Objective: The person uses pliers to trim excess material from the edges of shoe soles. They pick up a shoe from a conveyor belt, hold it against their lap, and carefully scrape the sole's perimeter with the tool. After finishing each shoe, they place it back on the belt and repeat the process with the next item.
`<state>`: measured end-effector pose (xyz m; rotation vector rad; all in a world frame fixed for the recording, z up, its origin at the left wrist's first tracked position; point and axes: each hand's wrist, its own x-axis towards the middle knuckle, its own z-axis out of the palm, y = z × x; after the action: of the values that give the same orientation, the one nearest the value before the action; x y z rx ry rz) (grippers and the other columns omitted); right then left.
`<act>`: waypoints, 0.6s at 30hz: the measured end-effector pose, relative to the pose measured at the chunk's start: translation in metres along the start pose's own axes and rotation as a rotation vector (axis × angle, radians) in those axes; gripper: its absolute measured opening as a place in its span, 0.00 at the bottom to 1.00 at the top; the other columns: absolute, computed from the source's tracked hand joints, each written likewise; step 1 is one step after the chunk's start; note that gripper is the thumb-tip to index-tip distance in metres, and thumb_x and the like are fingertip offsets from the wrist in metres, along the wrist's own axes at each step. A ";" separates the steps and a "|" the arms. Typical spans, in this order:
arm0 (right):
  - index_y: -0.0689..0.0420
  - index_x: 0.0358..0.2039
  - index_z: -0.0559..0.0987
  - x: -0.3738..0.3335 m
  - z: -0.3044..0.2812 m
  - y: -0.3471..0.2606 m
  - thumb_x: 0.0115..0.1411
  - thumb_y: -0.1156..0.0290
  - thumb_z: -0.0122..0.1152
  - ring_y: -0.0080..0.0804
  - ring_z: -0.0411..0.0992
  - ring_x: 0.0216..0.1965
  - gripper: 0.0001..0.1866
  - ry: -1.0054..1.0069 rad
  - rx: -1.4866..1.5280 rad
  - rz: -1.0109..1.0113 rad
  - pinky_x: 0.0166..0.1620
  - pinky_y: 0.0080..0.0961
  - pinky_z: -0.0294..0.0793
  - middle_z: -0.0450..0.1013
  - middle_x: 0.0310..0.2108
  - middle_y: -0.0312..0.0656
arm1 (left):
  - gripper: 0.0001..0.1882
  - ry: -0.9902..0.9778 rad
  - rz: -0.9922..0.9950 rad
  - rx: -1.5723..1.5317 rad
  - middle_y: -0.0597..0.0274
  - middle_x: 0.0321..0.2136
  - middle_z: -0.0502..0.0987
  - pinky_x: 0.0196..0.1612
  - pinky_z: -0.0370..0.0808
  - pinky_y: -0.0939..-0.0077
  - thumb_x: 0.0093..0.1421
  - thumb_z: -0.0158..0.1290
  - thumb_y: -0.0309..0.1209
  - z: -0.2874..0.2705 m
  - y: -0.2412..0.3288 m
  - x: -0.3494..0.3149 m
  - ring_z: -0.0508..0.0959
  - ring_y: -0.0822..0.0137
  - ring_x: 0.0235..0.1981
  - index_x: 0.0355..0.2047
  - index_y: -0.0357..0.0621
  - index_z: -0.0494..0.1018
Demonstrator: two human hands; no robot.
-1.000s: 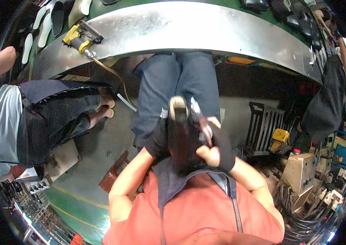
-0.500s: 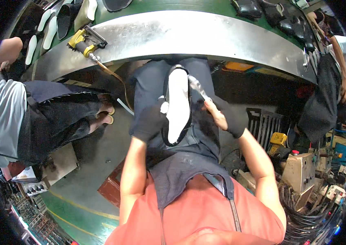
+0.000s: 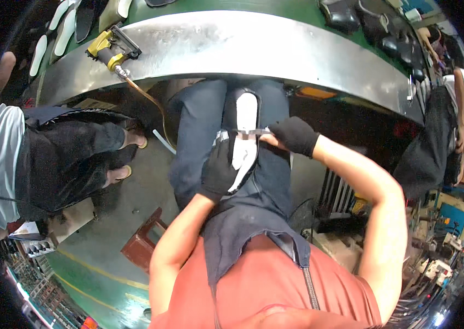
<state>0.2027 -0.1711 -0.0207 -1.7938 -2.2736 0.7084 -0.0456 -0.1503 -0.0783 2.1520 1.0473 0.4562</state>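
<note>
A dark shoe upper (image 3: 232, 107) with a white insole (image 3: 246, 112) facing up lies between my thighs, toe and heel pointing along my legs. My left hand (image 3: 219, 171), in a black glove, is closed around the left side of the shoe near its lower end. A small whitish patch (image 3: 221, 135) shows at its fingertips. In its black glove with bare fingertips, my right hand (image 3: 293, 137) grips a narrow metal tool (image 3: 251, 131), which lies crosswise over the middle of the insole. The tool's exact kind cannot be made out.
A yellow and black air nailer (image 3: 112, 50) with a hose rests on the metal bench edge (image 3: 215, 44). Insoles (image 3: 64, 35) and black shoes (image 3: 341, 15) lie beyond it. People stand at left and right. A brown stool (image 3: 143, 241) and machinery (image 3: 440, 241) are close by.
My right hand has brought the metal tool from beside the shoe to across the insole, its elbow swinging outward. My left hand has shifted slightly on the shoe. The person at left has moved a foot.
</note>
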 end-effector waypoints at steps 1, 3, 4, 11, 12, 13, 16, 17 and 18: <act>0.60 0.19 0.77 -0.003 0.005 0.004 0.60 0.47 0.52 0.54 0.72 0.20 0.27 -0.011 -0.053 0.002 0.24 0.43 0.71 0.72 0.19 0.55 | 0.30 -0.131 -0.183 -0.361 0.37 0.58 0.62 0.61 0.61 0.62 0.62 0.47 0.37 0.003 -0.015 0.018 0.63 0.44 0.60 0.59 0.30 0.57; 0.60 0.19 0.77 -0.003 0.012 0.009 0.60 0.48 0.52 0.55 0.72 0.20 0.27 0.041 -0.010 -0.007 0.23 0.42 0.71 0.72 0.19 0.55 | 0.29 -0.307 -0.464 -0.853 0.37 0.57 0.62 0.61 0.60 0.63 0.64 0.43 0.38 0.008 -0.037 0.038 0.63 0.45 0.60 0.59 0.29 0.56; 0.60 0.20 0.77 -0.009 0.019 0.009 0.61 0.48 0.52 0.56 0.71 0.20 0.27 0.064 0.020 0.004 0.23 0.42 0.71 0.72 0.19 0.55 | 0.28 -0.335 -0.574 -0.985 0.37 0.57 0.63 0.61 0.60 0.64 0.65 0.40 0.40 0.007 -0.035 0.036 0.63 0.46 0.60 0.58 0.29 0.57; 0.64 0.21 0.75 -0.006 -0.067 -0.002 0.66 0.48 0.43 0.37 0.73 0.19 0.30 -0.510 0.313 0.267 0.28 0.32 0.71 0.72 0.17 0.47 | 0.33 0.096 -0.125 0.015 0.27 0.58 0.56 0.60 0.60 0.55 0.62 0.41 0.35 0.010 0.023 0.062 0.59 0.36 0.59 0.60 0.24 0.47; 0.64 0.20 0.74 -0.002 -0.083 -0.005 0.66 0.49 0.43 0.42 0.73 0.19 0.30 -0.530 0.088 0.180 0.28 0.35 0.70 0.71 0.17 0.50 | 0.33 0.051 -0.165 0.031 0.26 0.57 0.57 0.58 0.62 0.55 0.61 0.41 0.34 0.012 0.025 0.063 0.61 0.36 0.57 0.60 0.23 0.47; 0.63 0.19 0.74 -0.002 -0.092 -0.017 0.65 0.49 0.44 0.46 0.72 0.20 0.30 -0.440 0.005 0.124 0.28 0.36 0.70 0.71 0.17 0.51 | 0.32 0.019 -0.208 0.054 0.25 0.57 0.57 0.56 0.64 0.54 0.61 0.41 0.33 0.010 0.026 0.062 0.63 0.35 0.56 0.59 0.22 0.46; 0.61 0.19 0.74 0.014 -0.119 -0.071 0.64 0.51 0.48 0.55 0.70 0.24 0.26 -0.265 -0.091 0.017 0.29 0.41 0.68 0.69 0.19 0.55 | 0.32 -0.147 -0.421 -0.008 0.25 0.53 0.62 0.50 0.69 0.53 0.59 0.40 0.29 -0.012 0.018 0.062 0.69 0.35 0.50 0.60 0.23 0.45; 0.62 0.22 0.75 0.013 -0.110 -0.088 0.63 0.51 0.48 0.55 0.71 0.25 0.25 -0.123 -0.022 -0.064 0.29 0.42 0.70 0.70 0.21 0.56 | 0.34 -0.152 -0.325 0.006 0.27 0.51 0.64 0.50 0.70 0.54 0.60 0.41 0.32 -0.007 0.003 0.054 0.70 0.37 0.48 0.61 0.24 0.43; 0.63 0.25 0.77 0.010 -0.101 -0.096 0.63 0.52 0.48 0.56 0.73 0.25 0.25 0.023 0.045 -0.140 0.30 0.43 0.72 0.72 0.22 0.57 | 0.37 -0.159 -0.220 0.018 0.29 0.48 0.67 0.49 0.70 0.55 0.60 0.42 0.34 -0.002 -0.011 0.047 0.72 0.39 0.47 0.62 0.25 0.40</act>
<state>0.1571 -0.1512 0.1098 -1.5961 -2.3215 0.7049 -0.0234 -0.1075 -0.0842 2.0220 1.1840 0.1704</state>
